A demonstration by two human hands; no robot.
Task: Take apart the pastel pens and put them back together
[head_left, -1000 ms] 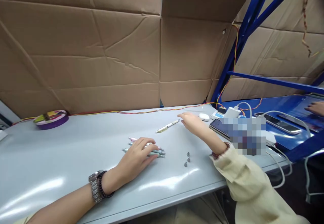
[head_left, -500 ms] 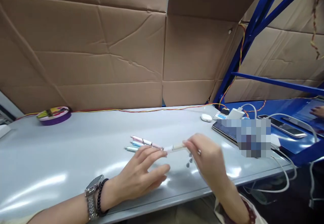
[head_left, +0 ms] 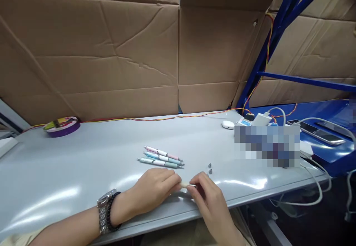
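Observation:
Near the front edge of the grey table (head_left: 69,171), my left hand (head_left: 155,188) and my right hand (head_left: 207,199) meet on a cream pen (head_left: 185,185). Each hand pinches one end of it, and only a short piece shows between the fingers. Just beyond the hands lie three pens (head_left: 161,157) side by side, pink, blue and green. A few small grey tips (head_left: 210,168) sit to their right. A metal watch and a dark bead bracelet are on my left wrist.
A purple round tin (head_left: 61,126) stands at the back left. Cardboard sheets wall the back. A red-yellow wire runs along the table's rear edge. A white earbud case (head_left: 228,124), chargers, cables and phones (head_left: 317,131) crowd the right by a blue rack.
My right hand picked up the cream pen from the far middle of the table and brought it to the front edge. My left hand left the three pens and took its other end.

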